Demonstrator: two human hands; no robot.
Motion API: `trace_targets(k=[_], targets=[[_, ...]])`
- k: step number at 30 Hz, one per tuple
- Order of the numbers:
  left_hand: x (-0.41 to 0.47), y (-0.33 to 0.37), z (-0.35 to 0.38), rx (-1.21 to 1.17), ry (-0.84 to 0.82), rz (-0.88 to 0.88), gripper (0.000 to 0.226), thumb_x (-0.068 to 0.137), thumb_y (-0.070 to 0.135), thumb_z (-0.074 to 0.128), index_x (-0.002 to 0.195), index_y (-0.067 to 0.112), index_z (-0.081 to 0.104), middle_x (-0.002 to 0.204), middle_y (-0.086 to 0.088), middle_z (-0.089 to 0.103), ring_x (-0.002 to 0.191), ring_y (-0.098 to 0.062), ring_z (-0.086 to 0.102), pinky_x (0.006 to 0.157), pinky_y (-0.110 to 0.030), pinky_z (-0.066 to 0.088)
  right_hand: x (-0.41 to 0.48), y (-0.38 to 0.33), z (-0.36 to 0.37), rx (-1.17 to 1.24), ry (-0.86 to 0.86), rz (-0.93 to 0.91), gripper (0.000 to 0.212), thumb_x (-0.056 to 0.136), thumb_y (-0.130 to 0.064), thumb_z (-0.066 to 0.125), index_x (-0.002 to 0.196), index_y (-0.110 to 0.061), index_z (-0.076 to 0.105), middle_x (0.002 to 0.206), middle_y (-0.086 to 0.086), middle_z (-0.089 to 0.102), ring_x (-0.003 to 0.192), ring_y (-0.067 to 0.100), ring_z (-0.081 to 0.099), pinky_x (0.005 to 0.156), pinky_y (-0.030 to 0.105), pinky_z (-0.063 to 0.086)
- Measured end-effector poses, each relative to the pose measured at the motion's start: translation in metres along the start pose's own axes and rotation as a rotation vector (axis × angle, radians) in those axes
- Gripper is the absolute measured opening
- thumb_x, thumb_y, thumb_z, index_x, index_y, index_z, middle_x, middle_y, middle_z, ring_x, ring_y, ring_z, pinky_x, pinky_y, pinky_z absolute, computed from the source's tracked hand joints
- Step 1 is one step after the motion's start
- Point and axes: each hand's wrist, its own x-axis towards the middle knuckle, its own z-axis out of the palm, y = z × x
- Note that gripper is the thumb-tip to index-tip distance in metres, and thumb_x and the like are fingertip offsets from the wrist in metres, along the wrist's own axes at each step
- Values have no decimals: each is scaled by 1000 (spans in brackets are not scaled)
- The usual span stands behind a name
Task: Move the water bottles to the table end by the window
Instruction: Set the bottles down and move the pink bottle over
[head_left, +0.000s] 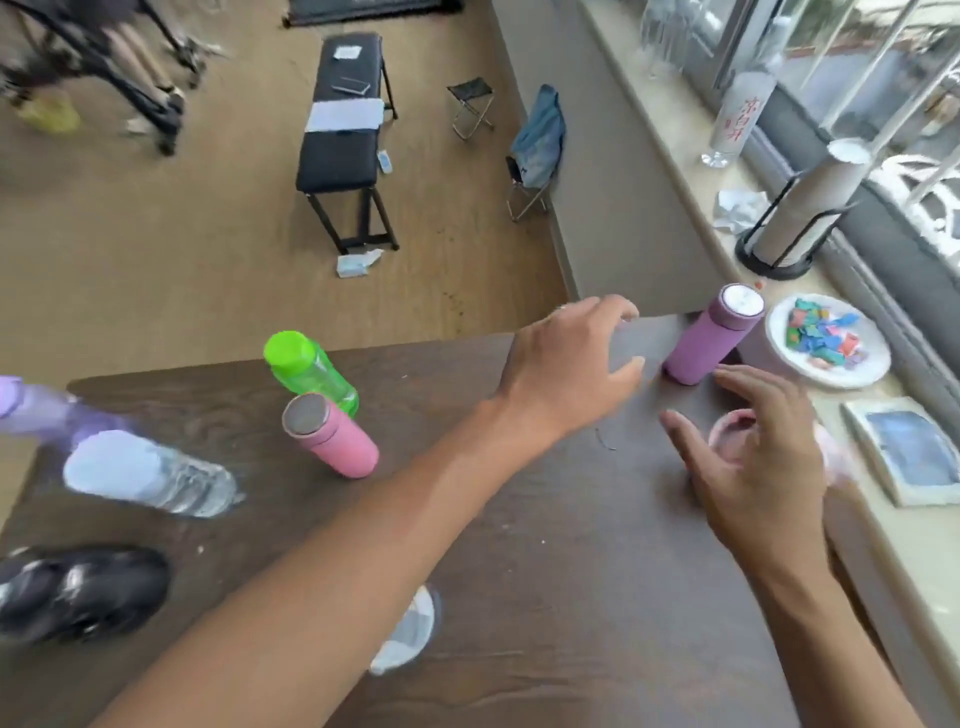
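A purple flask (711, 336) stands at the window end of the dark table (519, 545). My left hand (571, 364) hovers open just left of it, fingers spread, not touching. My right hand (753, 457) is open above a pale pink bottle (727, 431), which it partly hides. At the table's left stand a green bottle (311, 371), a pink flask (332, 436), a clear bottle (150, 475), a blurred lilac bottle (36, 408) and a black bottle (78, 592). Another clear bottle (410, 631) shows under my left forearm.
On the windowsill sit a white plate of coloured bits (831, 340), a framed tile (909, 452), a cup stack in a black holder (800, 213) and a labelled clear bottle (737, 119). A black bench (343, 140) and folding stools stand on the floor beyond.
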Motion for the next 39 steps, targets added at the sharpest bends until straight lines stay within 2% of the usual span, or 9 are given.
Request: trace_targets(k=[6,12,17,21,25,29,32,35,39], targets=[[-147,-95,-77,78,431,-128,36,79,27,78,112,15,69,108,0,74,100,-27,69,89,-42,55,-104,-96,69,293,-675,-109,78,74,-73,75,135,-27,60,135,-15,59,132,6,52,111,21,38],[-196,-186,-70,-38,402,-585,84,72,20,87,146,12,48,148,-9,51,138,-28,51,110,-30,36,-171,-134,128,105,-992,-255,111,67,-81,73,157,-28,36,157,-9,41,145,18,40,119,42,37],[-184,-229,-46,-305,358,-826,105,69,27,92,154,15,33,156,-7,48,141,-24,50,113,-34,40,-199,-122,152,118,-923,-131,107,66,-64,82,155,-29,33,155,-7,40,144,18,42,115,43,43],[-171,-239,-29,-433,373,-780,79,66,15,95,133,15,54,123,2,65,108,-17,63,89,-25,46,-217,-106,161,256,-804,-48,97,65,-55,88,147,-21,48,149,-7,49,138,9,48,110,31,47],[-162,-235,-14,-477,458,-741,56,73,4,89,119,18,60,113,0,66,99,-19,63,99,-44,54,-215,-93,154,319,-714,21,86,67,-41,87,142,-18,53,140,-3,54,129,9,55,105,25,48],[-158,-204,2,-447,368,-635,62,71,6,92,121,25,61,113,-1,66,102,-19,63,95,-34,50,-198,-65,100,396,-415,226,80,63,-28,92,135,-19,57,132,-6,59,125,3,57,103,15,43],[-160,-161,18,-450,291,-547,66,61,28,95,116,36,60,109,1,71,87,2,61,82,-14,45,-182,-28,43,331,-132,332,77,63,-29,94,131,-20,59,130,-5,63,124,11,61,103,16,44],[-150,-106,43,-498,151,-386,60,53,51,85,109,48,61,102,22,72,92,-14,67,86,-29,52,-167,23,-12,213,51,424,75,64,-23,96,129,-20,60,127,-6,65,122,6,60,103,10,40],[-122,-22,107,-542,-62,-114,64,57,40,91,115,39,65,110,15,75,99,-17,73,90,-40,59,-158,93,-62,32,206,561,76,65,-23,97,131,-18,60,125,-3,64,115,5,60,104,16,45]])
